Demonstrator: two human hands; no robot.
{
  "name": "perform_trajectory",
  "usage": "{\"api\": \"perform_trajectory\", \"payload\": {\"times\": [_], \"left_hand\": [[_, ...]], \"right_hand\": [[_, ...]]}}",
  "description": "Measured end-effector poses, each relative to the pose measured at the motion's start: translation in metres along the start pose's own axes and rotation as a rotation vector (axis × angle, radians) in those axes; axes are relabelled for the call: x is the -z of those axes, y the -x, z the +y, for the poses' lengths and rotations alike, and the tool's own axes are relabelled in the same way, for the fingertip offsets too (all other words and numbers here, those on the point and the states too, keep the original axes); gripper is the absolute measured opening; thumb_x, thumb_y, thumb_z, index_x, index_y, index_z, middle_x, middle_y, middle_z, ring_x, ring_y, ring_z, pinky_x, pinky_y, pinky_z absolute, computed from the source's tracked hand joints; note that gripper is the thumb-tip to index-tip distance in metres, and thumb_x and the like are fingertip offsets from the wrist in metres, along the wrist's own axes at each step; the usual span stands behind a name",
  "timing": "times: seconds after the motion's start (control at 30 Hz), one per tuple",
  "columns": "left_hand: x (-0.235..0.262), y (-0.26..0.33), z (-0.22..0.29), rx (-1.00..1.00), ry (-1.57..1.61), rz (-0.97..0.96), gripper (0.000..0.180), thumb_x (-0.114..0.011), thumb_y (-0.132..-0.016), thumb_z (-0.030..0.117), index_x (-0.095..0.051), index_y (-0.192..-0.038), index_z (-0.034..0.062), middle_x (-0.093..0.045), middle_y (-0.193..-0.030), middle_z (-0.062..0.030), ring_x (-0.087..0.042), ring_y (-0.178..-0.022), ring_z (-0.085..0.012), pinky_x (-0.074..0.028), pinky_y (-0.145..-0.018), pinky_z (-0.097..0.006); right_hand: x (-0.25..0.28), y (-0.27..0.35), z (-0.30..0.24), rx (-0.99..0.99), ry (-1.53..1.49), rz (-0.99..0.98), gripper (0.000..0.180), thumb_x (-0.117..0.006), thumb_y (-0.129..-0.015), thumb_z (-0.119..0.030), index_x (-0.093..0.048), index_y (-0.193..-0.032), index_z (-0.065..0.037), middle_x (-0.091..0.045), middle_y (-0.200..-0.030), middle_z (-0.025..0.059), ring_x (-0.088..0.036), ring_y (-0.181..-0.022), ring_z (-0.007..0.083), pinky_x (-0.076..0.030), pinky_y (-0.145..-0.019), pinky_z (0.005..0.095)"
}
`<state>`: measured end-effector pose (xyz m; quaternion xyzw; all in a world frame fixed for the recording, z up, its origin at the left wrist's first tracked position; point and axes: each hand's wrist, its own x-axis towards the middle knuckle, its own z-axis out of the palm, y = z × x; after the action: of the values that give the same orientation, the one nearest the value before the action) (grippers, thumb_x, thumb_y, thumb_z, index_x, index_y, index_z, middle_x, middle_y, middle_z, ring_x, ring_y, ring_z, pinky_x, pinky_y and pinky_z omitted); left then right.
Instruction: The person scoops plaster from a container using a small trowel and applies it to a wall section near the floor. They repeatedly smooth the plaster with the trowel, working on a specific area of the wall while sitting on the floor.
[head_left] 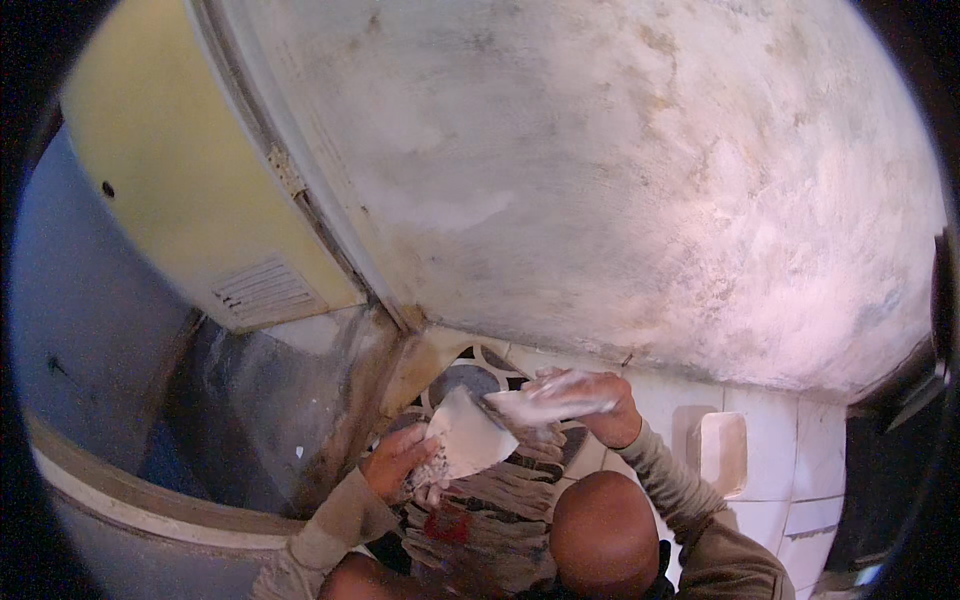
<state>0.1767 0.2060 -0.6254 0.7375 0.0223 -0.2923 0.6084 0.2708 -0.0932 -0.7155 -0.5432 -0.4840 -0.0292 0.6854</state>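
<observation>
- Low at centre frame, left hand point(400, 462) grips a putty-loaded board point(468, 436); tilting could spill it.
- Right hand point(592, 402), fingers closed on scraper point(545, 406), may smear unevenly.

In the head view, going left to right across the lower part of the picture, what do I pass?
Grey-blue surface → cream door with a vent → left hand on a putty-covered blade → right hand holding a second blade → recessed white tile dish → dark opening.
</observation>
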Motion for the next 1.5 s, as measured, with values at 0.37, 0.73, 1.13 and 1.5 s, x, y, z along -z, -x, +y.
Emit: {"api": "perform_trajectory", "payload": {"times": [0.37, 0.73, 1.13, 1.5], "left_hand": [[-0.009, 0.019, 0.014, -0.599, -0.593, 0.348, 0.03, -0.047, -0.092, 0.02, -0.051, -0.118, 0.005, -0.058, -0.097, -0.0126, -0.058, -0.085, -0.0221, -0.046, -0.075, -0.033], [-0.001, -0.01, -0.019, -0.234, -1.423, 0.287, 0.044, -0.046, -0.087, 0.007, -0.042, -0.13, 0.0139, -0.051, -0.104, -0.0218, -0.057, -0.088, -0.0389, -0.047, -0.074, -0.046], [-0.006, 0.009, 0.005, -0.401, -1.126, 0.249, 0.042, -0.049, -0.089, 0.015, -0.042, -0.13, 0.0171, -0.053, -0.1, -0.0198, -0.057, -0.084, -0.038, -0.048, -0.071, -0.045], [0.027, -0.02, -0.053, -0.501, -1.139, 0.18, 0.04, -0.047, -0.089, 0.012, -0.044, -0.129, 0.0127, -0.057, -0.101, -0.0191, -0.058, -0.089, -0.0377, -0.048, -0.076, -0.045]], "right_hand": [[-0.019, 0.018, -0.029, -0.8, -0.158, 0.497, 0.029, -0.065, -0.072, -0.008, -0.063, -0.1, -0.008, -0.065, -0.103, 0.0083, -0.062, -0.094, 0.0269, -0.047, -0.087, 0.0437], [0.007, -0.023, -0.101, -0.332, -0.36, 0.907, 0.027, -0.056, -0.081, -0.009, -0.054, -0.106, 0.001, -0.062, -0.093, 0.0083, -0.061, -0.078, 0.0175, -0.052, -0.063, 0.0303], [0.15, -0.107, -0.147, 0.318, 2.14, 0.373, 0.057, -0.057, -0.076, -0.001, -0.05, -0.128, -0.02, -0.045, -0.127, 0.0049, -0.043, -0.115, 0.0269, -0.037, -0.091, 0.0376], [0.153, -0.067, -0.137, 0.024, 2.265, 0.156, 0.06, -0.05, -0.077, -0.005, -0.037, -0.135, -0.012, -0.041, -0.126, 0.0132, -0.042, -0.112, 0.0307, -0.039, -0.081, 0.0396]]}}
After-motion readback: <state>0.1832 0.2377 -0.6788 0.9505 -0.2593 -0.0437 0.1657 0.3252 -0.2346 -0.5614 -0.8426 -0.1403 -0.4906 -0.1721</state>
